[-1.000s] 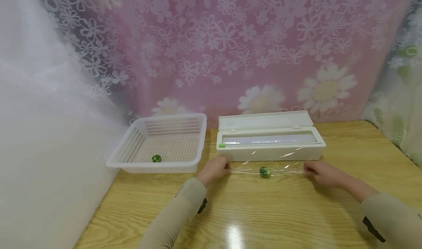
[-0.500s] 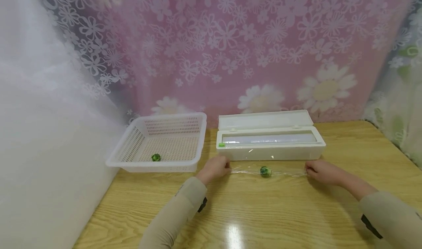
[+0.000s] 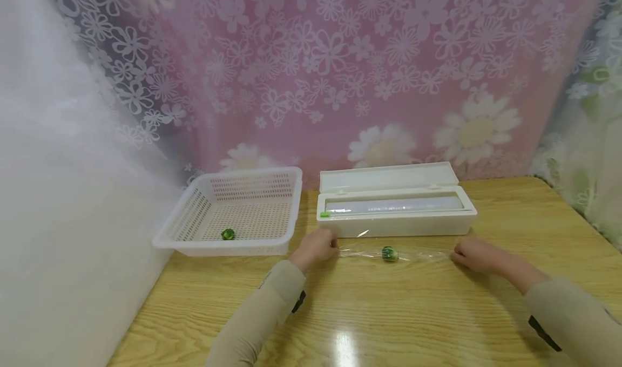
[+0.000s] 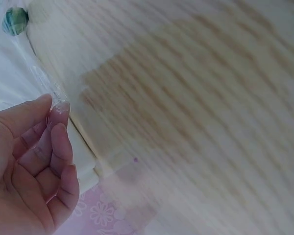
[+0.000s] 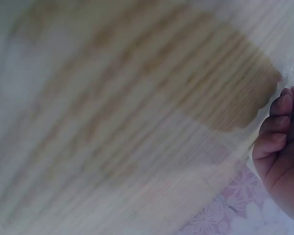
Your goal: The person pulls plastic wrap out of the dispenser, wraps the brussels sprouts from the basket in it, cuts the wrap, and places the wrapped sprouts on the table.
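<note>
Two hands, the left hand at nine o'clock and the right hand at three, stand well apart, each pinching one end of one film. One vegetable is in the film, midway between. One box, lid raised, one roll inside, sits at twelve. One basket, near ten, holds a second vegetable. Wood of the table stretches towards six; its right edge runs from two to three.

free table on near side, plastic wrap with vegetable barring gap from left hand to right hand, box blocking just behind wrap, basket blocking left side, room right of box
</note>
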{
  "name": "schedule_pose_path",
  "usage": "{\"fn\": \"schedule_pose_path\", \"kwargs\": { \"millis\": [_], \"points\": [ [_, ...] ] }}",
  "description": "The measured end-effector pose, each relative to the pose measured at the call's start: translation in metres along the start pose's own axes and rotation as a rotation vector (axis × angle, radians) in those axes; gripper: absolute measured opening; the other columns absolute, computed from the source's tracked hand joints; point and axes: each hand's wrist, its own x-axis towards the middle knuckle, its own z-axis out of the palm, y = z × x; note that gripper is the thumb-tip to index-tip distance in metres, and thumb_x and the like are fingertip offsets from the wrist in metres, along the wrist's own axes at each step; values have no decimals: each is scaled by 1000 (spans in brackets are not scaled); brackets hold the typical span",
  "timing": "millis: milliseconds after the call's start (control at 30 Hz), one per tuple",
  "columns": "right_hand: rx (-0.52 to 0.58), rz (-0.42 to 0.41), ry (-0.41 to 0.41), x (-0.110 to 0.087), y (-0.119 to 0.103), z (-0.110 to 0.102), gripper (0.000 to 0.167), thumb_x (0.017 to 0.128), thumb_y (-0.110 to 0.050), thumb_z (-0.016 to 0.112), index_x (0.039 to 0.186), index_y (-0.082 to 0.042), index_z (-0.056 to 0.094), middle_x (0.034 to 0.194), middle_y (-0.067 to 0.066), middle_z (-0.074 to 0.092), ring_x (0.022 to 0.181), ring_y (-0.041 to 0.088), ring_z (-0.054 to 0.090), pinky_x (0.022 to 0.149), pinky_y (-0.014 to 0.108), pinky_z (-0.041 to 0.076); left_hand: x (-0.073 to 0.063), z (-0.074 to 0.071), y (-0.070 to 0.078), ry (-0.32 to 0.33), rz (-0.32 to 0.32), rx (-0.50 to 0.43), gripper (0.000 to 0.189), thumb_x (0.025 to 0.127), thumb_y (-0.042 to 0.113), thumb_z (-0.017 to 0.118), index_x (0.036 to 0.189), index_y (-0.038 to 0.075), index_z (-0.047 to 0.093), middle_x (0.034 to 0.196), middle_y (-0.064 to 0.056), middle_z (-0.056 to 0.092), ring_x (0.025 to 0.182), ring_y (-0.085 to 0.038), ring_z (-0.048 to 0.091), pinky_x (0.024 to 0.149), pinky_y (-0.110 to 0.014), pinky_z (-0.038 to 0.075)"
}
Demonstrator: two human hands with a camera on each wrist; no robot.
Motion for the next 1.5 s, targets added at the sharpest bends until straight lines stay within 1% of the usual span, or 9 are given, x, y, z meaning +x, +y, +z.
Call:
{"fn": "schedule_pose_path", "kwargs": {
  "millis": [400, 567, 667, 867, 1033, 1133, 1233, 1367, 1500],
  "points": [
    [-28, 153, -33, 0, -4, -5, 28, 85, -19, 56, 59, -14, 49, 52, -7, 37, 47, 7, 32, 45, 25, 27, 0, 3, 3, 40, -53, 2, 25, 72, 19, 73, 59, 14, 52, 55, 6, 47, 51, -8, 42, 45, -22, 36],
    [-2, 150, -15, -2, -2, -5, 31, 87, -24, 55, 59, -13, 48, 52, -7, 37, 48, 7, 32, 47, 24, 29, -3, 1, 0, 20, -146, -116, 29, 72, 16, 72, 57, 11, 47, 53, 3, 43, 47, -10, 39, 42, -22, 36],
    [31, 150, -1, -3, -2, -8, 36, 91, -29, 48, 59, -13, 48, 52, -7, 36, 47, 6, 32, 48, 24, 30, -5, -5, 0, 51, -164, -164, 24, 76, 16, 68, 62, 11, 49, 56, 2, 46, 48, -10, 41, 42, -22, 36],
    [12, 175, 41, -8, -10, -15, 38, 93, -33, 43, 61, -14, 46, 52, -5, 37, 46, 8, 33, 45, 25, 29, -9, -17, 5, 321, -116, -192, 25, 82, 26, 62, 70, 10, 46, 61, 2, 45, 51, -10, 39, 41, -21, 31],
    [-25, 198, 140, -10, -17, -23, 34, 92, -29, 48, 62, -13, 43, 51, -3, 36, 45, 10, 30, 43, 25, 25, -4, -20, 9, 499, -81, -279, 37, 79, 31, 67, 96, 5, 47, 95, -6, 46, 81, -17, 45, 63, -24, 43],
    [-73, 200, 218, -10, -22, -28, 34, 91, -25, 49, 61, -14, 39, 50, -3, 33, 44, 10, 28, 43, 25, 23, 4, -18, 8, 505, -113, -337, 58, 76, 34, 69, 117, 2, 43, 121, -13, 39, 107, -24, 41, 86, -29, 41],
    [-115, 157, 280, -7, -31, -30, 32, 90, -21, 51, 61, -15, 39, 50, -4, 31, 44, 10, 26, 43, 25, 23, 12, -13, 3, 470, -170, -447, 74, 72, 34, 71, 129, 2, 35, 136, -16, 28, 121, -27, 32, 97, -35, 32],
    [-135, 71, 322, 4, -47, -29, 29, 87, -16, 55, 61, -17, 41, 50, -7, 31, 44, 7, 26, 44, 23, 24, 17, -5, -4, 421, -184, -564, 77, 72, 29, 72, 133, 1, 33, 140, -17, 25, 128, -30, 22, 101, -39, 22],
    [-110, 3, 314, 24, -64, -27, 27, 86, -14, 56, 62, -17, 43, 51, -8, 33, 46, 6, 27, 45, 23, 25, 21, 0, -9, 438, -180, -628, 74, 72, 27, 73, 131, 0, 38, 136, -16, 34, 127, -30, 25, 101, -40, 22]
  ]
}}
